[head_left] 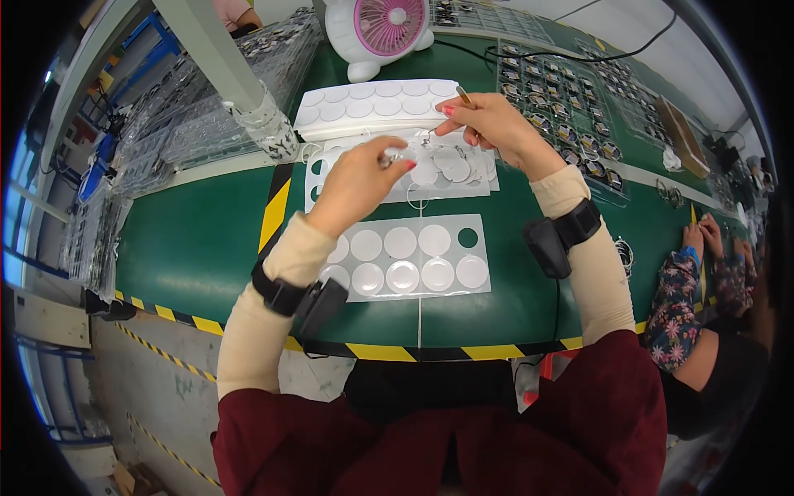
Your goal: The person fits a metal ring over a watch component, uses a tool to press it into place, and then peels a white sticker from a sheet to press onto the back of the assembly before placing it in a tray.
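Observation:
Over the middle of the bench, my left hand (361,179) is closed, its thumb and fingers pinching a small silvery part (392,155) too small to make out. My right hand (495,128) grips a slim metal tool (463,96); its brass-coloured end sticks up above the fingers and its thin tip points down to the left. Below both hands are sheets with loose round white discs (454,164) and thin white wire loops. Nearer me lies a sheet of round white stickers (400,241), with one spot at its upper right vacant. A stack of similar sheets (387,97) stands beyond my hands.
A white fan (361,41) with a pink grille stands at the back. Clear trays of small parts (562,116) fill the right, with more stacked trays (223,91) at left beyond a post (217,58). A co-worker's hands (703,236) are at far right. Striped tape (380,353) edges the bench.

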